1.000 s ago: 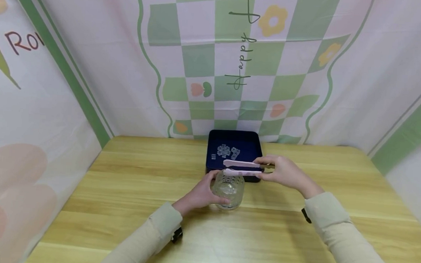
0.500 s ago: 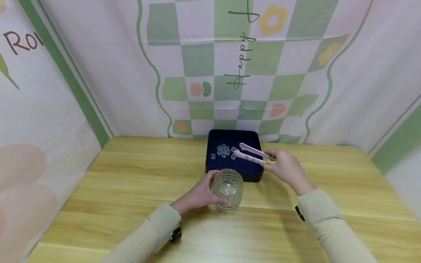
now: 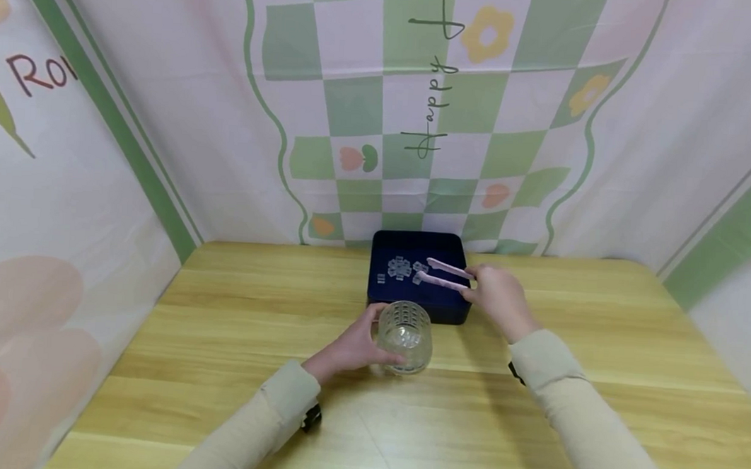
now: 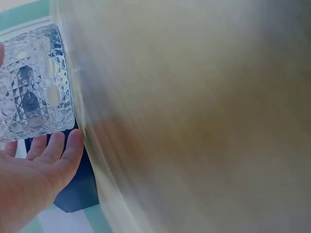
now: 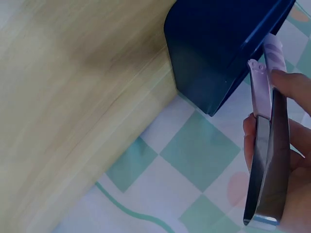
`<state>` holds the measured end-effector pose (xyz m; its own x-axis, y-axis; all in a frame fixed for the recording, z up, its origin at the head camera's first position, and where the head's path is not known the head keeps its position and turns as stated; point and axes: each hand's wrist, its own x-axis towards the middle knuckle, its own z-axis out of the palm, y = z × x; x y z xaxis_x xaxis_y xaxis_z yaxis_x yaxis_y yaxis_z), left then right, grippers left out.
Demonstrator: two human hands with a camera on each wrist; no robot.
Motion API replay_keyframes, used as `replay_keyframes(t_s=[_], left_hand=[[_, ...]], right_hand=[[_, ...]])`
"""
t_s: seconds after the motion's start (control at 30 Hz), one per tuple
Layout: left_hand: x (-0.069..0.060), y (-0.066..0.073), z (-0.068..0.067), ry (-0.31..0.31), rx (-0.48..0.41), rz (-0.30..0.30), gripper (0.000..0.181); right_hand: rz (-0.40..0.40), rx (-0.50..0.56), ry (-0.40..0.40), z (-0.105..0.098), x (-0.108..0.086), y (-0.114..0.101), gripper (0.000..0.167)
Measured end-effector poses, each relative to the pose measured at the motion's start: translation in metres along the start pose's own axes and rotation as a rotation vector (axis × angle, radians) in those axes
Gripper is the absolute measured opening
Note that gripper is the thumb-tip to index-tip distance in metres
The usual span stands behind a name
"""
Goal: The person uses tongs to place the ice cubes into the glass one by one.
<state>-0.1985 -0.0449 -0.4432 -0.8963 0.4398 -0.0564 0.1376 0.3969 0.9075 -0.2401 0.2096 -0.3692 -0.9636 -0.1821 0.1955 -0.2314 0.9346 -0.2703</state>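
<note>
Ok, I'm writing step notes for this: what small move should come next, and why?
Probably the right hand should guide the tongs round the nearest clear pieces: they stand open beside these, over the dark blue tray, while the left hand holds the glass close by.

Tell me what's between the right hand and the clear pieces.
The head view shows pink tongs between the right hand and the clear pieces, arms apart over the dark blue tray; whether their tips touch any piece is unclear.
</note>
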Motion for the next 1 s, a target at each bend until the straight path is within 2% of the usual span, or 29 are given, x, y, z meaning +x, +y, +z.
replay_keyframes(t_s=[0.3,0.6,1.0], left_hand=[[-0.002,0.004,0.001,-0.011,0.026,-0.001,0.095],[-0.001,0.004,0.001,-0.015,0.036,0.018,0.094],[0.0,0.007,0.002,-0.014,0.025,0.011,0.093]], right_hand=[[-0.054,-0.064,-0.004,0.009,0.005,-0.011,0.028],[-0.098,-0.096,0.023,0.02,0.01,-0.011,0.019],[-0.1,-0.121,0.067,0.026,0.014,-0.014,0.015]])
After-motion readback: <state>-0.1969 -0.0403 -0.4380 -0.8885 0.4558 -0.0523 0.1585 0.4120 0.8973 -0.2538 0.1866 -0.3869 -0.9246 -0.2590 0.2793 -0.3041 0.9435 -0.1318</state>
